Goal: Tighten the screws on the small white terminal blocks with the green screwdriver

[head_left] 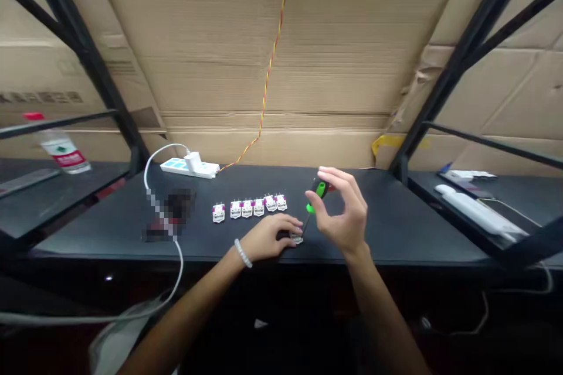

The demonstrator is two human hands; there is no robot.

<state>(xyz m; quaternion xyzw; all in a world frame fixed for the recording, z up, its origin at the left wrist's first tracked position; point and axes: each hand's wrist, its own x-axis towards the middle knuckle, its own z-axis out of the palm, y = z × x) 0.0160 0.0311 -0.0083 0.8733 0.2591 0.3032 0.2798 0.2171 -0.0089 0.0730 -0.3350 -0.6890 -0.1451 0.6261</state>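
Observation:
My right hand (345, 208) grips a screwdriver (321, 188) by its black and green handle, between thumb and fingers. The screwdriver slants down to the left, and its tip meets a small white and purple plug-like part (297, 239) near the table's front edge. My left hand (272, 235), with a pale beaded bracelet at the wrist, pinches that part against the table and covers some of it. Beyond the left hand stand several similar white and purple parts (247, 208) with thin metal pins, in a loose row.
A white power strip (190, 167) with a plugged-in charger lies at the back left. Its white cable (181, 266) runs over the front edge. Black metal posts (457, 70) flank the black table (417, 228). A bottle (65, 151) stands far left.

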